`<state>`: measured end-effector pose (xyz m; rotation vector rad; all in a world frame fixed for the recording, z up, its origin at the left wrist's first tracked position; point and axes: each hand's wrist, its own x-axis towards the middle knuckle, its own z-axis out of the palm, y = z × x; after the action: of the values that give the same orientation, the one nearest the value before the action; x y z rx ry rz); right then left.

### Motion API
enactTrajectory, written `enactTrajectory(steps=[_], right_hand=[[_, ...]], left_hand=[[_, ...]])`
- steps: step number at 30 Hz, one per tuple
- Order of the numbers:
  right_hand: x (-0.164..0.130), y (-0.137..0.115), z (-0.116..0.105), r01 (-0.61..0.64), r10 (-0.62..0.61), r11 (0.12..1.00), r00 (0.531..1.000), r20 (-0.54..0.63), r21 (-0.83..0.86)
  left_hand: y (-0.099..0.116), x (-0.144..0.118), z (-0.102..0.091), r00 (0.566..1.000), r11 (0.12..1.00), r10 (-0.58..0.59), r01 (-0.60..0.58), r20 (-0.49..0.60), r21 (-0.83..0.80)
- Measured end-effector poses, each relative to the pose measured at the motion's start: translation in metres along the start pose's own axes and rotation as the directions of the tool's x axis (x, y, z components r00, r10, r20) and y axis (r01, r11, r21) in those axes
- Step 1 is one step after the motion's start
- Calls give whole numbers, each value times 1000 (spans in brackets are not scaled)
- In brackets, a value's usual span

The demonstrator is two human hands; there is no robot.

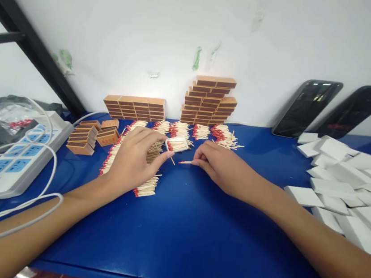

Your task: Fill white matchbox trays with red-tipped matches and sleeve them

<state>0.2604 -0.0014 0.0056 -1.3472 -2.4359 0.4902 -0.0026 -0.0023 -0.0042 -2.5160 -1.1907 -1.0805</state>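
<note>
Matchstick [185,162], one alone with a red tip, lies on the blue table [187,234] pinched at its end by the right hand [218,165]. Left hand [135,160] rests curled over a heap of loose matches [145,187], its fingertips touching one small open tray [177,144] filled with matches. Farther back, two stacks of brown matchboxes [207,101] stand against the wall. To the right lie many white sleeves [342,185] and two dark phones [306,108].
</note>
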Motion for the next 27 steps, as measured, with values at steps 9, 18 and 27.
enactTrajectory(steps=[9,18,27], right_hand=[[1,1,-1,152,-166,986,948,-272,-72],[1,1,8,257,-248,966,921,-301,-9],[-1,-3,15,231,-221,973,937,-270,7]], left_hand=[[3,0,0,993,997,64,-61,96,-39],[11,-1,-3,991,989,87,-74,98,-130],[15,-2,-5,983,986,104,-82,151,-148]])
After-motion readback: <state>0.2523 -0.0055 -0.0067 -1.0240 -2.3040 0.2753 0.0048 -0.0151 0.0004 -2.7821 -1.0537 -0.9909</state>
